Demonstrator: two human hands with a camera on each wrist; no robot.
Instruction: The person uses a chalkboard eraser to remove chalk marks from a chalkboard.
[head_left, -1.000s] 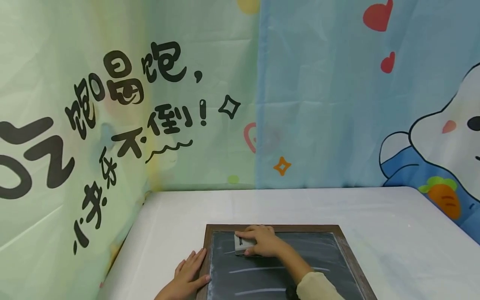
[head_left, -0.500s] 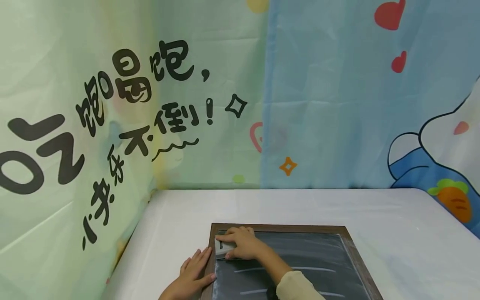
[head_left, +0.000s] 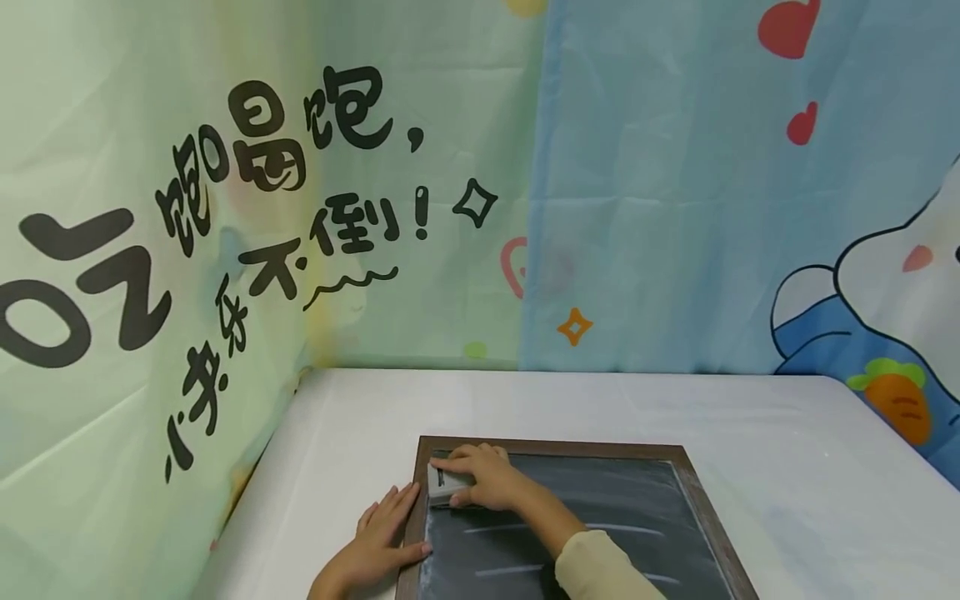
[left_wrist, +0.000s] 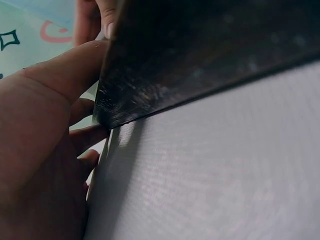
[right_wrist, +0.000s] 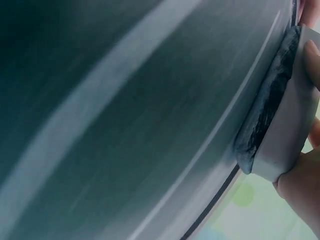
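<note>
A dark chalkboard (head_left: 570, 500) in a brown wooden frame lies on the white table, crossed by pale chalk lines and smears. My right hand (head_left: 483, 479) grips a grey-white chalkboard eraser (head_left: 442, 486) at the board's upper left corner. In the right wrist view, the eraser's dark felt (right_wrist: 270, 100) faces the board, with my thumb and fingers on its light body. My left hand (head_left: 378, 542) rests along the frame's left side, its fingers fairly straight and its thumb over the edge. The left wrist view shows that hand (left_wrist: 40, 115) against the frame's dark side (left_wrist: 175, 60).
The white table (head_left: 360, 408) extends around the board. Behind it hangs a green and blue curtain (head_left: 637, 208) printed with large black characters, hearts and a white cartoon animal (head_left: 892, 258). A cream sleeve (head_left: 603, 567) covers my right forearm.
My right hand has slid the eraser leftwards across the board to its left corner, then stayed about there. The left hand has kept its place at the frame. The head view has shifted slightly.
</note>
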